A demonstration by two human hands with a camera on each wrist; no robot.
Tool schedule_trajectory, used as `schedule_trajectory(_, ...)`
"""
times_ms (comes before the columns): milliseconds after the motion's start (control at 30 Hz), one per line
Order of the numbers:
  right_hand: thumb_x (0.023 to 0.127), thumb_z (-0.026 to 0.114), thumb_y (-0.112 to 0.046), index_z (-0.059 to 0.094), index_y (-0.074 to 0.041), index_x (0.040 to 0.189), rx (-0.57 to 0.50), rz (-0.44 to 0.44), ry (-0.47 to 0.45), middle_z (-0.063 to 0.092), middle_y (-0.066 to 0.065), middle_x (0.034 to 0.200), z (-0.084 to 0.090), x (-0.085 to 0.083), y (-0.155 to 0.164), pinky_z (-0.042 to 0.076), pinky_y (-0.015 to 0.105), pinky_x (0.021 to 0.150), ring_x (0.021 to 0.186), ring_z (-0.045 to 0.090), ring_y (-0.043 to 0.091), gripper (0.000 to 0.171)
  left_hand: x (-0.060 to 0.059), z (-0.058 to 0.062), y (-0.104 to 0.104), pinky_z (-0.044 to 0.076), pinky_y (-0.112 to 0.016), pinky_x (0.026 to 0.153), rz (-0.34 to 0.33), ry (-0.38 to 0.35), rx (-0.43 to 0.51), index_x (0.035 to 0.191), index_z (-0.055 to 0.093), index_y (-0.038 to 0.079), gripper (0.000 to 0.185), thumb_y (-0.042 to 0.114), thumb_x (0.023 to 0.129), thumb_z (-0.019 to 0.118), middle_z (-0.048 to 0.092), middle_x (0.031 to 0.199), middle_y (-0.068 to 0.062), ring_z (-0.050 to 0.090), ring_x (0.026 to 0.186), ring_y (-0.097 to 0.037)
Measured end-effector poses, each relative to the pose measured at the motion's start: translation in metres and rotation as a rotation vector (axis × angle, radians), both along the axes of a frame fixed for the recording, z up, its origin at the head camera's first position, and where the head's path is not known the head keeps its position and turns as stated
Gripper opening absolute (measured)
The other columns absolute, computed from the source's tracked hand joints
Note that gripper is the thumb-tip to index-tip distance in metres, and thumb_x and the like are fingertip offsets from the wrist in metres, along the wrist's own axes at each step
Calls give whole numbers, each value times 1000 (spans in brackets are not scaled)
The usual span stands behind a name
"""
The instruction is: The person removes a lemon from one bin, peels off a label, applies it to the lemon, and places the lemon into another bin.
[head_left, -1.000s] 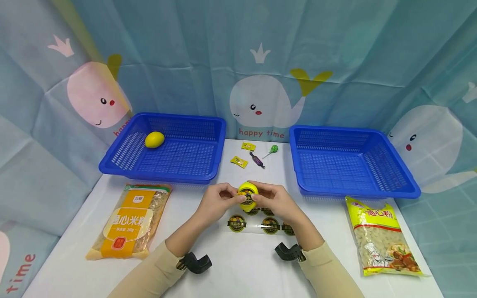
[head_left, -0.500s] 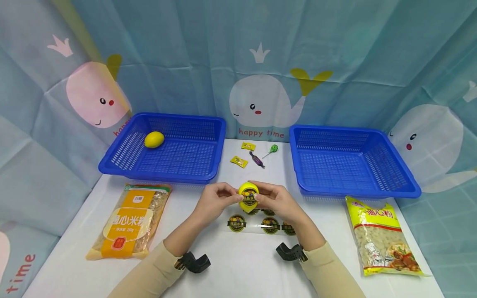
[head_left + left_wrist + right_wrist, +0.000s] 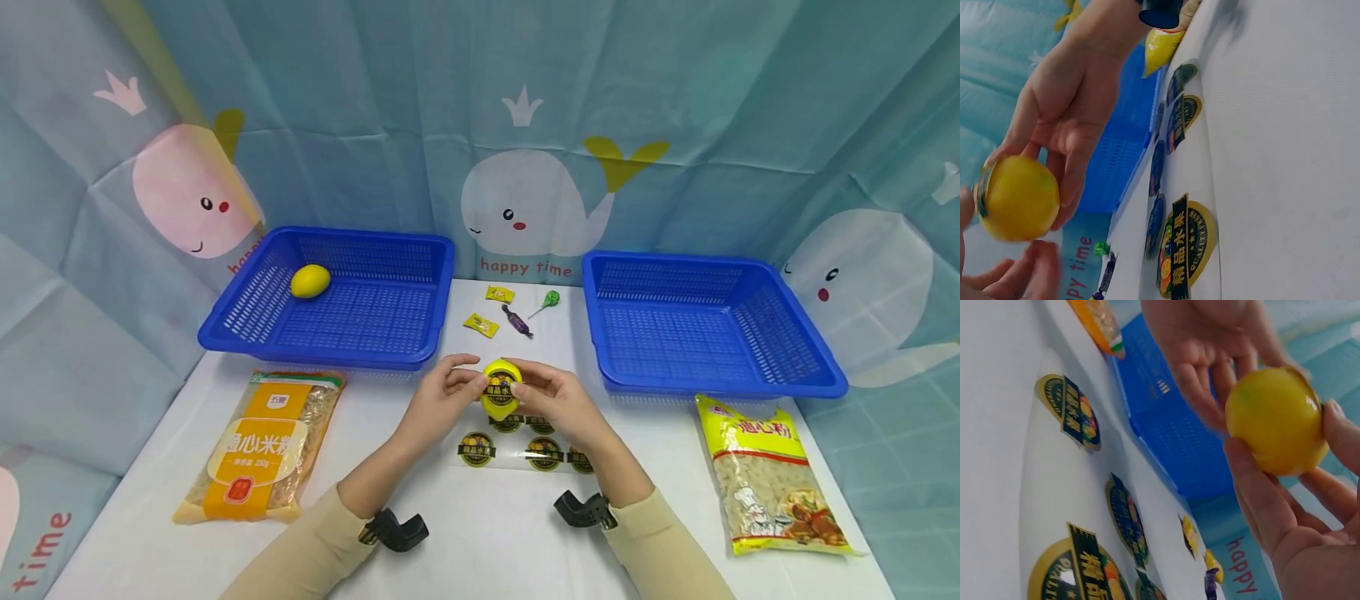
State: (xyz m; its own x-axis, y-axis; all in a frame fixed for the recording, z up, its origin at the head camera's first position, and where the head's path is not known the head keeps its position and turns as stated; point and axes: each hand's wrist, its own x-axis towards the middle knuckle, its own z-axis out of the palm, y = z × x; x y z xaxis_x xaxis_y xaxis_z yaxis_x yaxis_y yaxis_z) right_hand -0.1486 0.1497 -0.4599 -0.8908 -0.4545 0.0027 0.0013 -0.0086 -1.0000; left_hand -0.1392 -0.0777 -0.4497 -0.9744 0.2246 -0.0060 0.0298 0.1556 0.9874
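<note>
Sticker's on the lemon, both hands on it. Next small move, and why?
Probably press the sticker flat with a thumb before letting go. Both the left hand and the right hand pinch the lemon above the sticker sheet, with the label facing the head camera. Whether its edges are fully stuck cannot be told. Another lemon already lies in the left basket.

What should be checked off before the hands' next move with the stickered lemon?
1. Lemon held clear of the table: ok, between right hand and left hand.
2. Sticker on the lemon: ok, label faces the head camera.
3. Sticker edges fully pressed flat: cannot tell.
4. Sticker sheet within reach: ok, lying under the hands.
5. Left basket has room: ok, only one other lemon inside.
6. Right basket has room: ok.
</note>
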Motion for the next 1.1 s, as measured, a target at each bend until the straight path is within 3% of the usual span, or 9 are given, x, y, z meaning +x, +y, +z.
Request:
schedule_trajectory(133, 100, 65, -19, 57, -11, 142, 15, -30, -6, 62, 17, 135, 1, 1, -1, 60, 41, 88, 112, 69, 20, 44, 3, -1, 6, 59, -35, 89, -27, -1, -99, 137, 60, 8, 56, 39, 92, 74, 74, 112, -8, 71, 101, -20)
schedule_trajectory(300, 99, 66, -21, 53, -13, 146, 82, -33, 17, 58, 18, 137, 9, 5, 2, 60, 39, 87, 114, 67, 24, 49, 4, 0, 6, 59, -30, 88, -48, -21, -71, 132, 64, 4, 54, 35, 90, 77, 74, 112, -10, 72, 102, -22)
schedule_trajectory(467, 99, 68, -25, 51, -20, 148, 228, -42, 124, 58, 13, 138, 30, 10, 15, 59, 44, 90, 122, 63, 29, 52, 4, 3, 7, 58, -32, 90, -55, -30, -61, 131, 64, 4, 53, 34, 90, 77, 74, 113, -10, 71, 102, -22)
schedule_trajectory(567, 99, 67, -25, 52, -22, 147, 305, -57, 211, 62, 11, 136, 43, 14, 30, 59, 38, 90, 122, 63, 30, 51, 5, 4, 8, 57, -33, 92, -46, -45, -67, 133, 63, 4, 56, 35, 89, 78, 74, 114, -8, 71, 103, -21)
schedule_trajectory(733, 99, 67, -17, 53, -17, 146, 320, -137, 309, 65, 8, 132, 56, 16, 63, 56, 24, 90, 119, 65, 30, 50, 6, 6, 9, 56, -35, 96, -30, -72, -91, 136, 61, 4, 62, 38, 87, 79, 73, 116, -7, 69, 107, -20)
schedule_trajectory(1000, 98, 67, -15, 52, -11, 146, 343, -268, 325, 62, 19, 134, 68, 14, 110, 56, 21, 90, 118, 65, 25, 50, 6, 5, 10, 56, -35, 96, -26, -74, -105, 136, 61, 6, 62, 40, 87, 79, 73, 116, -5, 68, 107, -19)
schedule_trajectory(1100, 98, 67, -17, 53, -15, 146, 392, -330, 336, 64, 13, 132, 72, 13, 127, 55, 18, 90, 117, 65, 18, 50, 6, 5, 11, 56, -35, 95, -26, -71, -111, 135, 62, 7, 61, 41, 87, 79, 73, 115, -5, 68, 106, -18)
